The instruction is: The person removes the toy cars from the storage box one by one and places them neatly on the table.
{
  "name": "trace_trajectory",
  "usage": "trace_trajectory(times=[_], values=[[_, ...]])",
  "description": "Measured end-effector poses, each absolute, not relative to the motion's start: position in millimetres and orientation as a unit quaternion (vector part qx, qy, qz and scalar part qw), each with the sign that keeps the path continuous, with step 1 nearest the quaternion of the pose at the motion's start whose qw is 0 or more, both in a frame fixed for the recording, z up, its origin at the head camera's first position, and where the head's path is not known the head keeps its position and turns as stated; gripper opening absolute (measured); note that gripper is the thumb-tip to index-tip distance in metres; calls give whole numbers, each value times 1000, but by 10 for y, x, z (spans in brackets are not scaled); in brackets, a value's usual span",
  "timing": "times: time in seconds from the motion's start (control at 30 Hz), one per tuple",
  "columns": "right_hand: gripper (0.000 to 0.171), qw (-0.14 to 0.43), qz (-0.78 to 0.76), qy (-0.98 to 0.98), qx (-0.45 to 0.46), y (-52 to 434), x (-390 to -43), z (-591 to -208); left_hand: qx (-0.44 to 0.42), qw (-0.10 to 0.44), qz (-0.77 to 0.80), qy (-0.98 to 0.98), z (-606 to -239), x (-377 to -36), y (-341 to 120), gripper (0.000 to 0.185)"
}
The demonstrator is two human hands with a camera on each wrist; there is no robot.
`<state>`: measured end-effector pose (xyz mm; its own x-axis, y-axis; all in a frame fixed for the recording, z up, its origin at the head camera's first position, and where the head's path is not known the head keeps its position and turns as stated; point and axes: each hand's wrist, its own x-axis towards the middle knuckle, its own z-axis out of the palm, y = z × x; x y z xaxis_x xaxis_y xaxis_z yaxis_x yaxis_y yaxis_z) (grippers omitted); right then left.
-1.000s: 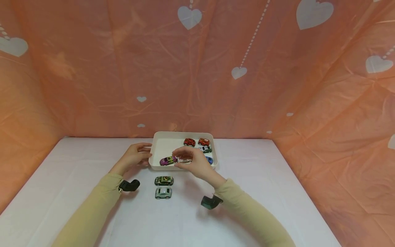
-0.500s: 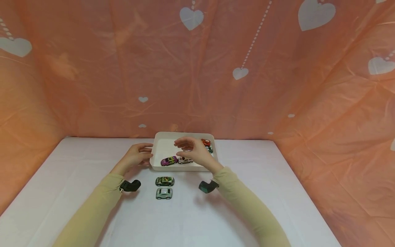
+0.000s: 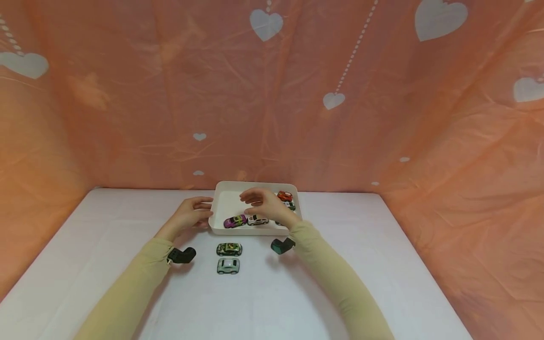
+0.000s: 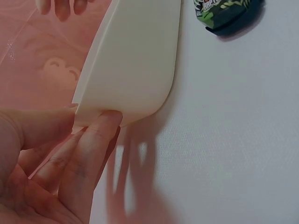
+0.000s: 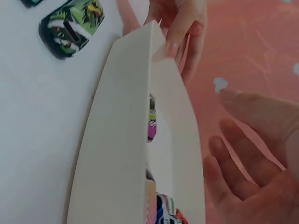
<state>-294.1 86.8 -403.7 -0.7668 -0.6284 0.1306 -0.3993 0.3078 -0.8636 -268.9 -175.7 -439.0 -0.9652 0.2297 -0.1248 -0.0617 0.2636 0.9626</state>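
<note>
A white tray (image 3: 255, 231) stands at the middle of the table. My left hand (image 3: 197, 213) pinches its near-left corner, thumb on the rim and fingers (image 4: 91, 149) on the outer wall of the tray (image 4: 135, 60). My right hand (image 3: 260, 203) hovers over the tray with relaxed fingers (image 5: 243, 158) and holds nothing. Under it, along the tray's near wall, a purple toy car (image 3: 235, 221) and a white toy car (image 3: 258, 219) sit side by side. A red car (image 3: 284, 195) and a green-and-white car (image 3: 290, 205) lie at the tray's far right; my right hand hides others.
In front of the tray on the white tablecloth are a green camouflage car (image 3: 229, 249) and a pale grey car (image 3: 228, 266). Orange sheeting with white hearts closes the table in behind and on both sides.
My right hand let go of the white car beside the purple one and rose back over the tray. The left hand kept its hold on the corner.
</note>
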Motion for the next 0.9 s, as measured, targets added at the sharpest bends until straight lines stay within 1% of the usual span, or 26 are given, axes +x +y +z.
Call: trace_trajectory(times=[0.13,0.3,0.47,0.9], values=[[43,128,-473,810,-323,849,-3010,-4105,50,121,606,785,-4385,-2693,-1752,51],[45,165,-457,816,-313,808,-3041,-4141,48,121,606,785,-4370,-2694,-1748,52],[46,189,-457,812,-311,753,-3077,-4218,47,124,604,786,-4387,-2702,-1751,52],[46,203,-440,817,-314,674,-3084,-4261,37,128,602,787,-4403,-2727,-1763,52]])
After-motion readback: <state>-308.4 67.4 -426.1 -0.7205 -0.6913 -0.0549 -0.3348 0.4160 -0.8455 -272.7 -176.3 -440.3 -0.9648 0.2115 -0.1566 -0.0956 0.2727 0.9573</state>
